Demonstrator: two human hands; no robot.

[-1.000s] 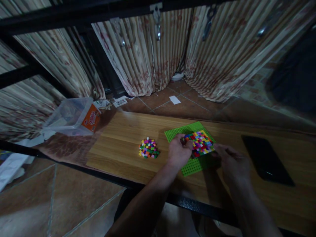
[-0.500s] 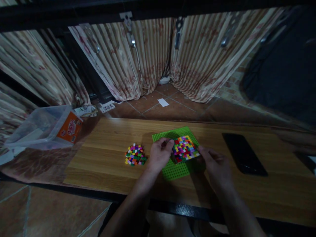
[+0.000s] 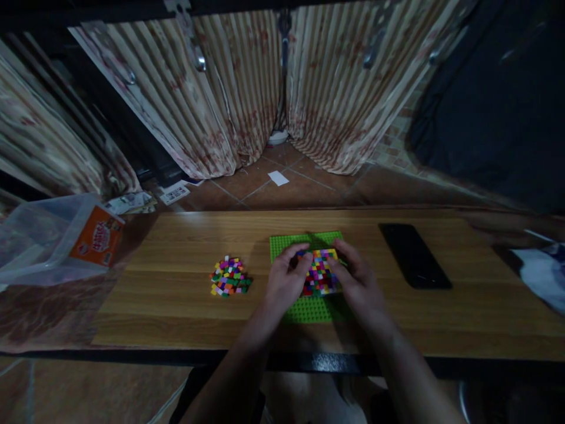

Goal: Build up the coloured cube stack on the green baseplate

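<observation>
A block of many-coloured toy bricks (image 3: 320, 274) lies on or just above the green studded baseplate (image 3: 306, 311); the gap, if any, cannot be made out. My left hand (image 3: 285, 277) grips the block's left side, thumb over its upper left part. From the right, my right hand (image 3: 358, 282) closes on the opposite side, its thumb near the top right corner and the fingers at the far edge. Both hands cover the block's sides. To the left, a loose pile of small coloured bricks (image 3: 229, 275) rests on the wooden table.
A black phone-like slab (image 3: 415, 256) lies on the wooden table (image 3: 176, 300) at the right. Beyond the table's left end stands a clear plastic box (image 3: 48, 235) with an orange label. Papers lie on the tiled floor behind, below striped curtains (image 3: 247, 88). Something white sits at the far right.
The baseplate has turned to lie squarer to the table. My right hand has moved inward and farther over the brick block, which now looks flatter. The camera view has shifted slightly.
</observation>
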